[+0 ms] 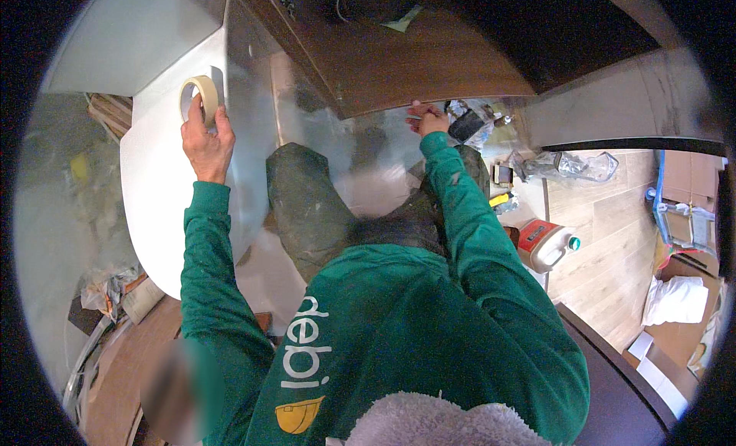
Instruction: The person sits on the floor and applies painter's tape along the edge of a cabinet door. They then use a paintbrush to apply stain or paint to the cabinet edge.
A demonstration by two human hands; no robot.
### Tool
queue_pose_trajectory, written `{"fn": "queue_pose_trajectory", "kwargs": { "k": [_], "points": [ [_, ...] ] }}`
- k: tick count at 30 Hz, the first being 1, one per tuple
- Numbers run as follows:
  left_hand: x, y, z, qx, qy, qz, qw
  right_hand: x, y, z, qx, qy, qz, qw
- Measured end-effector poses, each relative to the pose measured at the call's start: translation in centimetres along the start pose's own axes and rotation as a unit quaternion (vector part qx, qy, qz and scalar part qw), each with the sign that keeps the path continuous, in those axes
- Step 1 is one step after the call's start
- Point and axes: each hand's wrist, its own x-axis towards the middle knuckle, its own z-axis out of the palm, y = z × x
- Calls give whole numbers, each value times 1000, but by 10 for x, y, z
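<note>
A roll of cream masking tape [205,93] is in my left hand [207,143], with the index finger through its ring and the thumb at its side. The roll is held over a white panel [157,185] on the left. My right hand [427,120] is just off the front edge of a dark brown wooden board [399,70]. Its fingers are apart and no object shows in them. Close to the right of that hand lies a black item [468,126] in crumpled clear plastic; its kind I cannot make out.
On the right stands a pale jug [546,245] with a red label and green cap. Beyond it is a cardboard box [682,292] with white material inside. Clear plastic packaging [575,167] lies near the light wood floor [606,216]. Wood pieces [126,369] lie at lower left.
</note>
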Motion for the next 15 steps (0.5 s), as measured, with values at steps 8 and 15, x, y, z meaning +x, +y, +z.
{"fn": "queue_pose_trajectory", "kwargs": {
  "k": [8, 15],
  "points": [
    [-1, -2, 2, -10, 2, -4, 1000, -4, 23, 26, -69, 41, -119, 990],
    [3, -3, 5, -5, 30, 20, 999, 34, 40, -70, -353, 58, -172, 918]
  ]
}}
